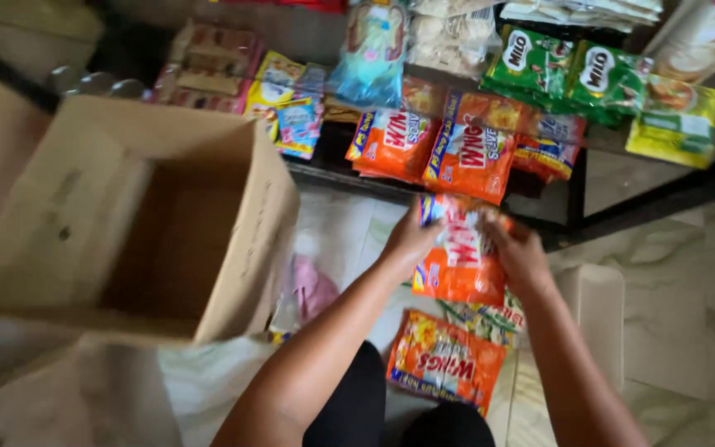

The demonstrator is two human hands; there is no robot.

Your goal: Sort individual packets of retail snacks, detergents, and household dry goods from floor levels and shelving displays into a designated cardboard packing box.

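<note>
Both forearms cut off below; left hand point(407, 240), right hand point(519, 252) clasp blurred orange packet point(457, 269).

A small shop; sachet packs point(465, 157) stocked in rows, open carton point(126, 215) beside

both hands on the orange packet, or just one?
Touching, both. The head view shows the left hand gripping the upper left edge of the orange packet and the right hand gripping its upper right edge.
</note>
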